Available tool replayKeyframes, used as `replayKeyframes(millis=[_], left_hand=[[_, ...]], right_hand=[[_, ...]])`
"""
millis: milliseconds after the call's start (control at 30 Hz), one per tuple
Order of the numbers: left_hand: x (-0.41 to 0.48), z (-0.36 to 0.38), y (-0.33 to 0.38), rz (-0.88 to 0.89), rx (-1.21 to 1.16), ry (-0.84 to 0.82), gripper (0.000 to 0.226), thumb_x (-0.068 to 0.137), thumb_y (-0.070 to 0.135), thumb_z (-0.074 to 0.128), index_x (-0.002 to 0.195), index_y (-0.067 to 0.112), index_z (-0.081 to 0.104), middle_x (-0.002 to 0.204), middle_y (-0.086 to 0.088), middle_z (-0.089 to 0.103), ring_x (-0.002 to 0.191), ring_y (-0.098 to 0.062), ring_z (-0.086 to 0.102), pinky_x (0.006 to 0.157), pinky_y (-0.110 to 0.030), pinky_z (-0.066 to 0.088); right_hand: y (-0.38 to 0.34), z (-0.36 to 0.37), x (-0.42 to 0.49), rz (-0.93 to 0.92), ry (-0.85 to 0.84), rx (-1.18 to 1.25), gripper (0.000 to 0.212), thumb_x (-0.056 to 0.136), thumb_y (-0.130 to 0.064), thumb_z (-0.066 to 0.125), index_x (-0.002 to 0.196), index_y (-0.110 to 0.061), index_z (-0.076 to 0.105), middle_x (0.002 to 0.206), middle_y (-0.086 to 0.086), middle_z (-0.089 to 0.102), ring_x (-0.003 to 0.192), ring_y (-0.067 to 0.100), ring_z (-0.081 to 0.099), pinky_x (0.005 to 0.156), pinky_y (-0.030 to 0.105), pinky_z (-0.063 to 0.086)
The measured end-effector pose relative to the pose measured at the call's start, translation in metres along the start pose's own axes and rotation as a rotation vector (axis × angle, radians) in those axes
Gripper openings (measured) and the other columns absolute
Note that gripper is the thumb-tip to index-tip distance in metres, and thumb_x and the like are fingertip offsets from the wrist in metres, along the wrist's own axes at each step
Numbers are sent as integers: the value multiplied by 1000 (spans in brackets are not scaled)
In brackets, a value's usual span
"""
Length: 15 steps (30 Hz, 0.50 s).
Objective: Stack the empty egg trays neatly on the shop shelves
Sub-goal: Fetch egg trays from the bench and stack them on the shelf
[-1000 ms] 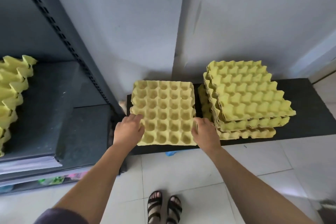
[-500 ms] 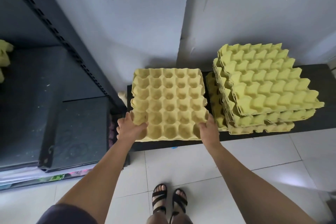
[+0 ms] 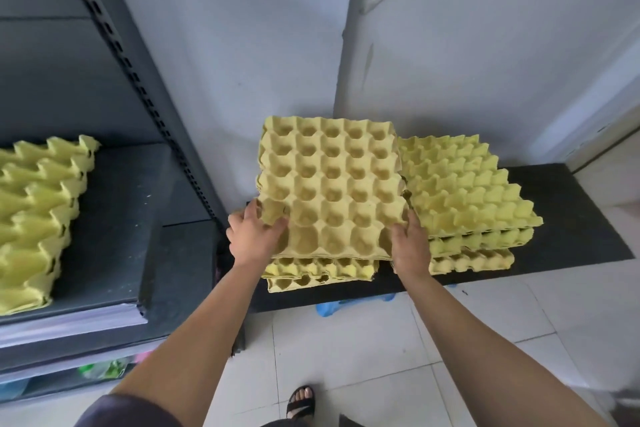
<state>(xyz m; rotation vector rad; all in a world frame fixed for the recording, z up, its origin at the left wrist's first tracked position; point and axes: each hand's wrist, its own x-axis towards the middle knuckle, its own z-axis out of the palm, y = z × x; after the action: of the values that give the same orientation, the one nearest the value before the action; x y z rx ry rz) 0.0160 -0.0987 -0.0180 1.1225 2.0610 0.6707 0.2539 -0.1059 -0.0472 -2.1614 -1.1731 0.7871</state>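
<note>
My left hand [image 3: 255, 236] grips the near-left corner of a yellow moulded-pulp egg tray [image 3: 332, 191], with the digits curled over its edge and into the outer cups. My right hand [image 3: 410, 243] clamps the near-right edge in the same way, fingers wrapped round the rim. Neither hand is spread flat.

The tray sits in the middle of the frame, cups up and roughly level. It is raised clear of a short pile of matching yellow trays [image 3: 318, 274] on the low black platform [image 3: 571, 218]. Layered edges along its near side suggest a few nested sheets, but I can't tell how many.

Its right edge is just beside, perhaps touching, a taller, skewed stack of yellow trays [image 3: 464, 191] in the centre right. Its far edge is near the pale wall [image 3: 277, 45].

To the left, the dark grey slotted shelf upright [image 3: 138, 80] slants close by my left hand. Beyond it, the dark grey shelf board [image 3: 117, 218] has bare surface along its right side. Another stack of yellow trays [image 3: 34, 218] fills the left edge of the frame.

In the lower frame there is white tiled floor [image 3: 346, 350], a scrap of blue plastic [image 3: 346, 305] and a black sandal [image 3: 301, 402].
</note>
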Motion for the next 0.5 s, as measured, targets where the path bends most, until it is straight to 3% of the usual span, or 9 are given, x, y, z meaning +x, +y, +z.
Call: replayKeyframes(millis=[100,333,400,500], left_hand=[[-24,-15,8,31,15,58,57,83,44,63,129,15,44,130,-14,36,121,-35,35,94,-44,37],[-105,-58,-1,34,-7,179,64,84,45,60,139,21,39,133,-14,36,123,-37,35,96,-45,36],[-132,-75,-11,26,-19,226,64,84,44,60,141,24,37,133,-15,37,124,-38,35,97,-46,35],[-165,-103,-28,29,-46,289,63,84,42,59,140,24,37,133,-15,37,124,-38,34,99,-47,35]], right_hand=[[-6,-17,-19,-52,12,27,55,97,-27,40,149,-20,26,137,15,47,120,31,48,93,41,40],[-11,-50,-77,-182,5,9,51,96,-27,38,146,-19,32,119,13,57,99,30,57,75,35,42],[-15,-56,-102,-224,-8,11,50,96,-27,39,145,-18,34,117,13,59,98,30,58,79,39,47],[-27,-61,-135,-273,-29,3,51,96,-28,41,146,-18,33,129,13,53,113,31,54,90,41,44]])
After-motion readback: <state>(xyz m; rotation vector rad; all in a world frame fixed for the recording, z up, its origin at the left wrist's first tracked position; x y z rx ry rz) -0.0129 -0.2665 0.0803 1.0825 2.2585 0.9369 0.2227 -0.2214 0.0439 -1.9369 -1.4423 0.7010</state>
